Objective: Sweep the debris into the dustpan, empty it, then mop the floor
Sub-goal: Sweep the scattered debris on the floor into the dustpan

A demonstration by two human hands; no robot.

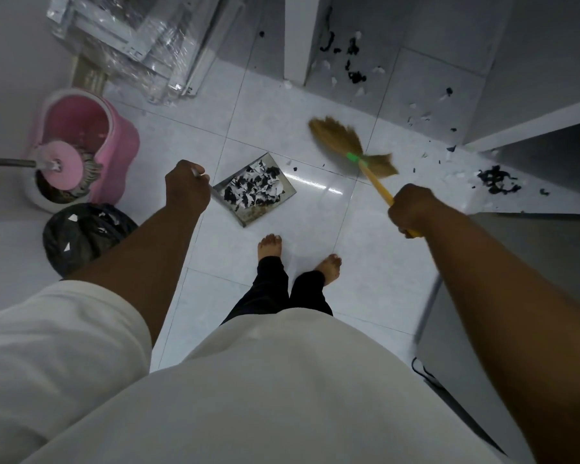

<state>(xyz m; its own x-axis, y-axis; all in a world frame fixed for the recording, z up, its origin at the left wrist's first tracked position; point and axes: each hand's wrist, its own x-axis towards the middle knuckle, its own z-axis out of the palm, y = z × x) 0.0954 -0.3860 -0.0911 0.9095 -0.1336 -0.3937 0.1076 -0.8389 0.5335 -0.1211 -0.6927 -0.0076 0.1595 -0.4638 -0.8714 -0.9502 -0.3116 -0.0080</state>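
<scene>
White tiled floor (275, 122); pink mop bucket (114, 135) and black-bagged bin (81, 236) at left; dustpan (258, 189), full of scraps, ahead of the feet, its thin handle gripped by left hand (186, 185); right hand (412, 209) grasps broom (357, 157); loose debris (496, 180) at right.

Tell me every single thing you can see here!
dustpan: one, grey, on the floor in the middle, full of scraps
broom: one, straw with a yellow stick and a green band, right of the dustpan
scraps: many, black and white, strewn along the right and far walls
mop bucket: one, pink, at the left
mop: one, pink round head, grey pole, resting in the bucket
bin bag: one, black, near side of the bucket
wrapped panels: several, clear plastic over white, far left
feet: two, bare, on the tiles
left hand: holds a thin pale handle by the dustpan
right hand: grips the broom stick
</scene>
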